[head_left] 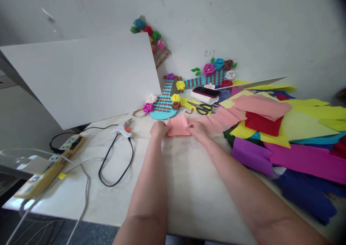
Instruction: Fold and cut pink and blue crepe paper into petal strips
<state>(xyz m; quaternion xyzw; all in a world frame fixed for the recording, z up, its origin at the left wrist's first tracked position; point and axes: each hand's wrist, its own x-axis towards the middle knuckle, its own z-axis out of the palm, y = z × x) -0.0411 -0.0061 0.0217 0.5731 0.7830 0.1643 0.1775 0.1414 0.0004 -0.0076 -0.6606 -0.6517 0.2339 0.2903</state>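
Observation:
A long strip of pink crepe paper point(178, 125) lies on the table, its left part folded over into a flat rectangle. My left hand point(159, 129) pinches the left end of that folded part. At its right edge my right hand point(198, 129) grips the paper between thumb and fingers. From there the creased strip point(223, 119) runs on to the right toward a heap of coloured paper. Just behind my hands stands a turquoise guitar-shaped piece point(164, 106) with brown stripes and paper flowers. Black-handled scissors point(203, 108) lie behind the strip.
At left are a white glue gun point(123, 129) with a looped black cord and a yellow power strip point(51, 165) with cables. A large white board point(89, 79) leans behind them. Coloured crepe sheets point(305, 156) pile up at right. A phone point(206, 92) rests near the wall.

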